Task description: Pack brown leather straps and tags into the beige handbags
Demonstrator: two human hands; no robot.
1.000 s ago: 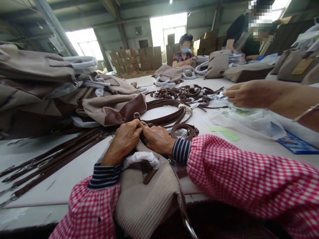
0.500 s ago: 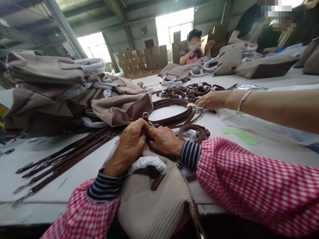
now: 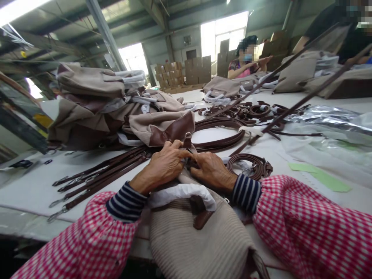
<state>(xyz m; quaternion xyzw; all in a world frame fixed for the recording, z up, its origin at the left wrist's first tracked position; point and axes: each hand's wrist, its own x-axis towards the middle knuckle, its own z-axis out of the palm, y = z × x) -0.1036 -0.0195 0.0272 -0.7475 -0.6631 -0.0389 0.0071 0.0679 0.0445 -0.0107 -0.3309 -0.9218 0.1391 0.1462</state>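
Note:
A beige ribbed handbag (image 3: 200,240) lies at the table's front edge, directly before me. White wrapping covers its handle (image 3: 183,193), which arches over a brown leather tab (image 3: 202,219). At the bag's far end my left hand (image 3: 162,164) is closed, its fingers bent around the bag's edge. My right hand (image 3: 213,170) meets it there, also closed, fingers pinching the same part. A brown tab with a metal ring (image 3: 187,140) sticks up just beyond the fingertips. What lies between the fingers is mostly hidden.
Beige bags (image 3: 90,112) are piled at left. Brown straps with metal clips (image 3: 99,180) lie left of my hands. Beyond are a large bundle of straps (image 3: 217,141) and a coiled strap (image 3: 250,164). Green paper (image 3: 322,176) and clear plastic (image 3: 348,139) are at right. A person sits across the table.
My view has swung left. The co-worker's arm at right is gone from view, and long straps now stretch up to the right from the table. My hands stay on the handbag's far end.

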